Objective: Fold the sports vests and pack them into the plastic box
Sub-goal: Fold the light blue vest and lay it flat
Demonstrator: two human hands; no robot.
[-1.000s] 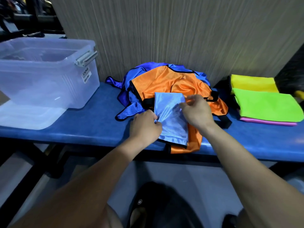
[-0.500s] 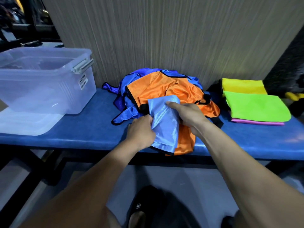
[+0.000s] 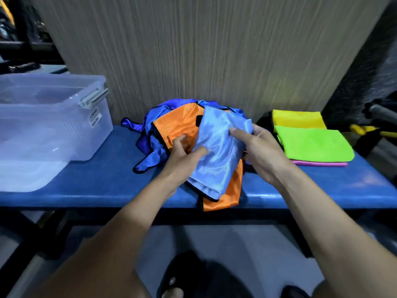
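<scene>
I hold the folded light-blue vest [image 3: 217, 151] just above the bench [image 3: 86, 181], my right hand [image 3: 261, 150] gripping its far edge and left hand [image 3: 182, 160] pinching the near side to keep the fold. Unfolded vests [image 3: 171, 127] lie beneath; the plastic box [image 3: 53, 125] waits left.

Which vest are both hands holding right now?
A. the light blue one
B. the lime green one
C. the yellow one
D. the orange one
A: the left hand and right hand both grip the light blue vest, lifted over the orange vest on the bench.
</scene>
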